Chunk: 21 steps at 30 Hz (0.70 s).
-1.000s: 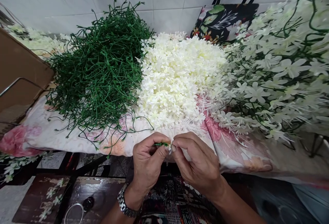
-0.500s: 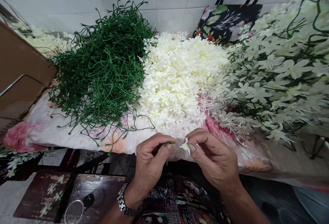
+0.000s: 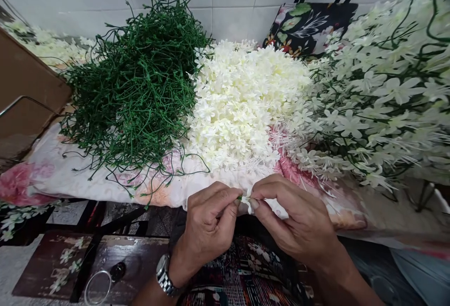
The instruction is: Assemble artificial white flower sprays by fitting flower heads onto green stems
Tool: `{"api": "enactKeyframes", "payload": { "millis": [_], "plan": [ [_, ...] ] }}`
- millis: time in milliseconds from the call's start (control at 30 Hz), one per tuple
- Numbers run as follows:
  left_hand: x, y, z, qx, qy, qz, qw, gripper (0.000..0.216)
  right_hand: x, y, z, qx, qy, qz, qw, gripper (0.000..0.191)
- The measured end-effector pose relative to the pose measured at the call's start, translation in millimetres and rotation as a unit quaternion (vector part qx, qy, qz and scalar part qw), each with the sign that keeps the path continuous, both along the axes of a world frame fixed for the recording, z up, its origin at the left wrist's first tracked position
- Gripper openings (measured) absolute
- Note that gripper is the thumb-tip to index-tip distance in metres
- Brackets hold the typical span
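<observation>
My left hand point(image 3: 214, 214) pinches a green plastic stem, of which only the tip shows between thumb and forefinger. Against that tip sits a small white artificial flower point(image 3: 247, 201), held between the thumb and forefinger of my right hand point(image 3: 293, 210). The two hands meet just above the front edge of the cloth-covered table. Beyond them lies a heap of loose white blossoms point(image 3: 239, 109). A tangled pile of green stems point(image 3: 140, 85) rises to the left of it.
Finished-looking white flowers on green stems point(image 3: 365, 104) are massed at the right. A black floral bag point(image 3: 312, 27) leans on the tiled wall. A cardboard box point(image 3: 28, 85) stands at the left. Below is a dark wooden bench point(image 3: 133, 254) with a clear round lid-like object point(image 3: 98, 287).
My hands have come together, bringing the white flower in my right hand up against the green stem tip in my left. The view has shifted slightly.
</observation>
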<state>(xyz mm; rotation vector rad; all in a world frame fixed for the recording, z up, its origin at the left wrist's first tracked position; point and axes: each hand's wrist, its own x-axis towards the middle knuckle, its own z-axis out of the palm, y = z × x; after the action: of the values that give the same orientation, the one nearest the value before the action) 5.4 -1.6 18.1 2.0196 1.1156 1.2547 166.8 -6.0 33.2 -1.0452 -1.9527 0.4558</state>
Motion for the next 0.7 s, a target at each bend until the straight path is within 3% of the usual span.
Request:
{"api": "enactKeyframes", "payload": {
  "millis": [167, 700],
  "plan": [
    [-1, 2, -0.8, 0.023, 0.075, 0.016, 0.997, 0.024, 2, -1, -2.3, 0.004, -0.002, -0.016, 1.0, 0.013],
    [1, 8, -5.3, 0.01, 0.103, -0.023, 0.994, 0.024, 3, 5, -11.8, 0.007, -0.013, -0.025, 1.0, 0.013]
  ]
}}
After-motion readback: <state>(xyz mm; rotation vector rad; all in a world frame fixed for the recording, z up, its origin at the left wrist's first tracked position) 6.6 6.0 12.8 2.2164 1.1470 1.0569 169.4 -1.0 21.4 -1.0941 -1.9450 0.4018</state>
